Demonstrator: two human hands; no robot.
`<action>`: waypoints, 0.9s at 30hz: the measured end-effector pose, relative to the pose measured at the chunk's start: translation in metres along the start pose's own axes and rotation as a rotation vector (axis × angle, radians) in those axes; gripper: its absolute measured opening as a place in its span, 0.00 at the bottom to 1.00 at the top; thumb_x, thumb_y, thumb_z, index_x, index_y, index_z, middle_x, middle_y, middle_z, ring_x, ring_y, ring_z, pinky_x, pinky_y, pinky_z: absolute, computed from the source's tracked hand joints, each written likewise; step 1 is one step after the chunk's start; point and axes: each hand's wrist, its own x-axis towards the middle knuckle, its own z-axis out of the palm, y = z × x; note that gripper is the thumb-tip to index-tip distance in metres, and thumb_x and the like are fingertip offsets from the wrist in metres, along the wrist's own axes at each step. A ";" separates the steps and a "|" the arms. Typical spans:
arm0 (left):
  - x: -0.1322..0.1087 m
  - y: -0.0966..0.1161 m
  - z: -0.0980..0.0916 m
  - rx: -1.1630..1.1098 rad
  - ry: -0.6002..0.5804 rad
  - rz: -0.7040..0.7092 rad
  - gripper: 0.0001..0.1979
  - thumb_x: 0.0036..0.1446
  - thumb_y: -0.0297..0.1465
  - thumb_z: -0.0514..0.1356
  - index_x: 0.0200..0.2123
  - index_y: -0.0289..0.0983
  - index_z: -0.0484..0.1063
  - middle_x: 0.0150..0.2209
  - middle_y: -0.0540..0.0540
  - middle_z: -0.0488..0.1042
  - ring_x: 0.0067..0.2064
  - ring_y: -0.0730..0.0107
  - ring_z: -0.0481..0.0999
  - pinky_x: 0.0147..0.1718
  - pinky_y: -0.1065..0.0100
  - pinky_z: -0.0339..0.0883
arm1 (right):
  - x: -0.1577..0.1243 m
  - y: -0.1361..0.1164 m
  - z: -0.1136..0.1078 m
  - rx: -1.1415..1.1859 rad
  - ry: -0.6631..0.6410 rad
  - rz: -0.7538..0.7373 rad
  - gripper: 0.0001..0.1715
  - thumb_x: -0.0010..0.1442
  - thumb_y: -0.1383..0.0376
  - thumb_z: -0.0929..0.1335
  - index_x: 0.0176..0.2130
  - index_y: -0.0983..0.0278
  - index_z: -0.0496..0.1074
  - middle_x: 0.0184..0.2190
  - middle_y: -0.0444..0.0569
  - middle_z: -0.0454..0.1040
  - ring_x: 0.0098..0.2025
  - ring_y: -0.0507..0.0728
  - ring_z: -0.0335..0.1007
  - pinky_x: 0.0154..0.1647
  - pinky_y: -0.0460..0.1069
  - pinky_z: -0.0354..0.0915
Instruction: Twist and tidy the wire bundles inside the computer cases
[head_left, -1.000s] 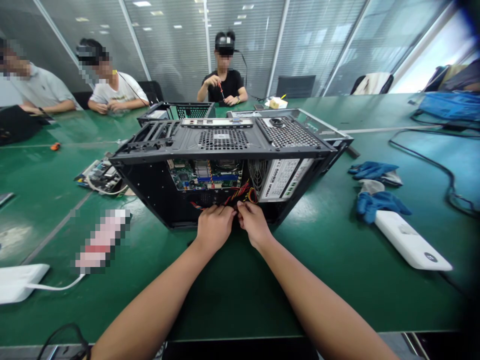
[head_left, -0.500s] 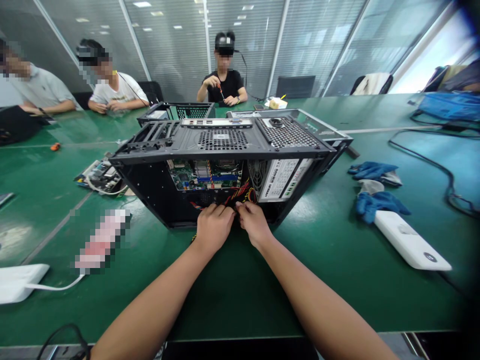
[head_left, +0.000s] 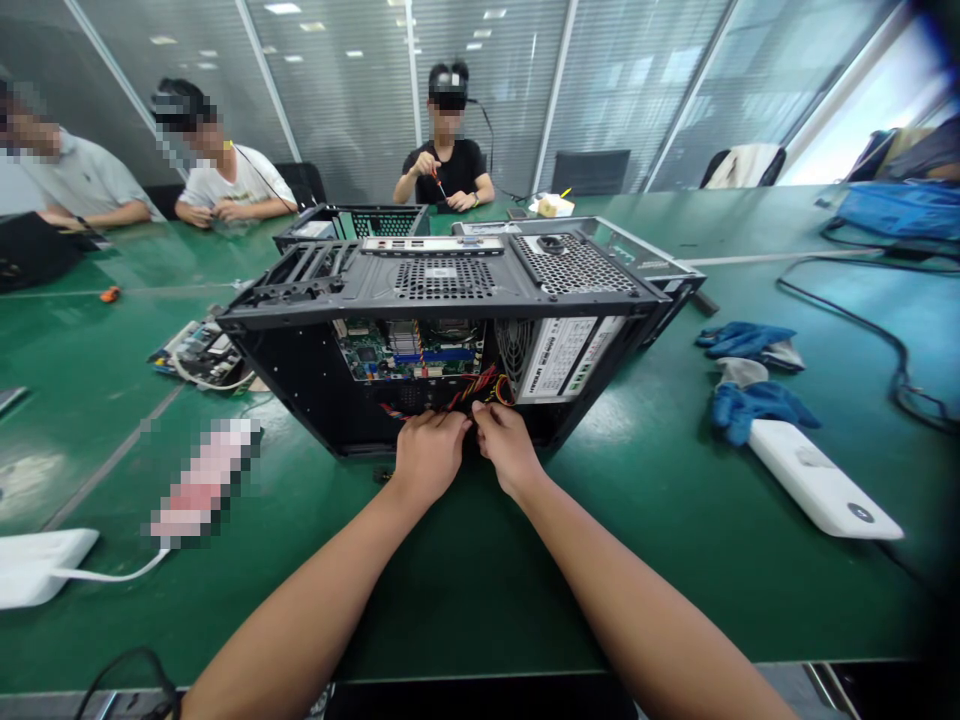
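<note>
Case (head_left: 442,310): long axis parallel to table's (head_left: 480,590) near edge, opening toward me. My left hand (head_left: 430,450), right hand (head_left: 511,445) pinched; can't tell on what.

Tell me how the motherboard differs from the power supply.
The motherboard is a flat green board; the power supply is a bulky box. The motherboard shows a blue slot, while the power supply shows a fan grille and white label. The motherboard lies left of the power supply. Both sit inside the case.
</note>
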 end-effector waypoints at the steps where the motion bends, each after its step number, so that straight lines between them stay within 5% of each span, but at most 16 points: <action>1: 0.000 0.000 0.000 0.006 0.001 0.002 0.11 0.65 0.32 0.53 0.33 0.37 0.73 0.30 0.46 0.77 0.33 0.64 0.73 0.34 0.65 0.62 | 0.000 0.000 0.000 0.017 0.003 0.008 0.22 0.52 0.51 0.70 0.23 0.62 0.59 0.15 0.36 0.55 0.17 0.47 0.48 0.16 0.45 0.44; 12: -0.003 -0.001 -0.001 0.048 0.083 0.063 0.04 0.60 0.31 0.59 0.34 0.39 0.73 0.30 0.47 0.74 0.35 0.63 0.70 0.33 0.65 0.61 | 0.002 0.001 0.000 0.032 -0.009 0.034 0.17 0.51 0.54 0.70 0.25 0.63 0.62 0.14 0.35 0.54 0.16 0.47 0.47 0.15 0.44 0.42; 27: 0.000 0.004 -0.004 0.053 0.022 0.028 0.12 0.64 0.32 0.54 0.30 0.36 0.72 0.28 0.45 0.76 0.33 0.63 0.73 0.33 0.64 0.61 | 0.001 0.002 -0.001 -0.001 0.001 -0.009 0.21 0.52 0.53 0.70 0.23 0.62 0.58 0.13 0.35 0.51 0.16 0.46 0.46 0.16 0.45 0.43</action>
